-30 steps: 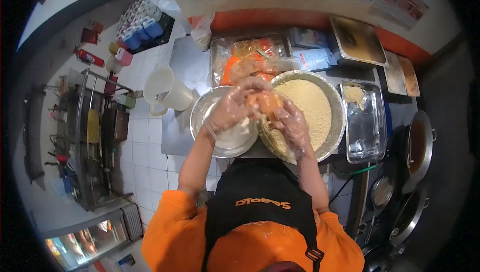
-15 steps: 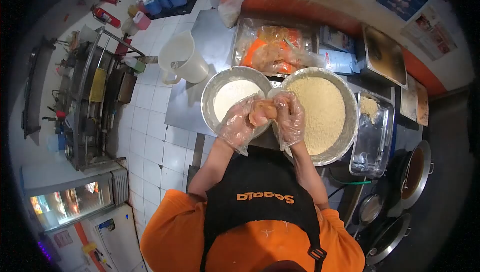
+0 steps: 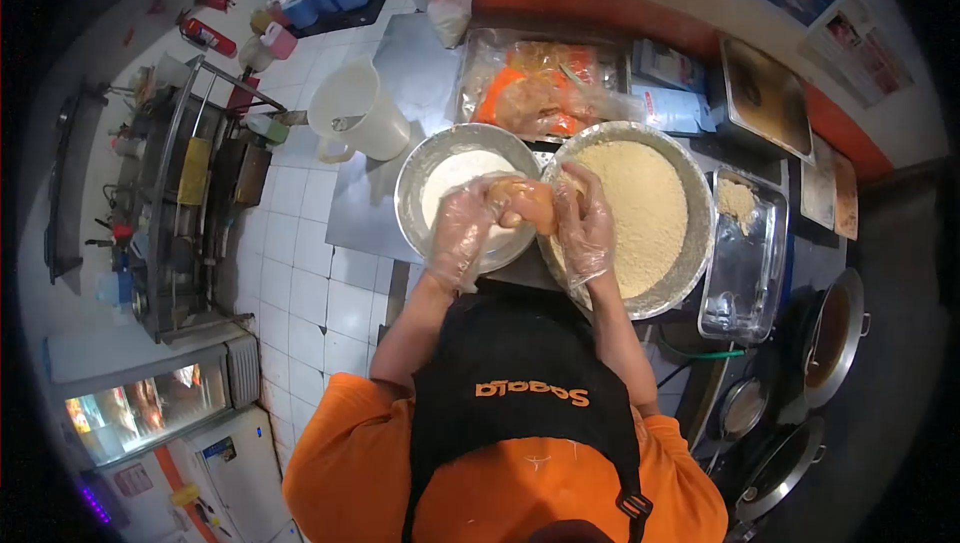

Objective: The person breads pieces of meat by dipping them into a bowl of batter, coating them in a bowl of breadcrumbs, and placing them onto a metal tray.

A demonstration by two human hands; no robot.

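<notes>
A piece of raw chicken point(image 3: 532, 205), pinkish and shiny, is held above the gap between two round metal bowls. My left hand point(image 3: 463, 235), in a clear plastic glove, grips its left end with the fingers closed. At its right end, my right hand point(image 3: 586, 228), gloved the same way, pinches the meat between thumb and fingers. Below my left hand is the smaller bowl point(image 3: 411, 205), with a white batter-like content point(image 3: 465, 171). Beside and partly under my right hand, the larger bowl point(image 3: 697, 243) contains pale yellow flour or breading point(image 3: 640, 213).
Behind the bowls lies a tray of bagged raw meat point(image 3: 540, 93). A white plastic jug point(image 3: 375, 118) stands at the left. On the right are a metal tray point(image 3: 740, 278) with some breading and a wide pan point(image 3: 838, 343) of brown liquid. A shelf rack point(image 3: 195, 173) stands far left.
The chicken has turned and shows more of its length, shifting slightly right. My left hand has moved a little left and my right hand's fingers have lifted and spread somewhat. The view has shifted slightly.
</notes>
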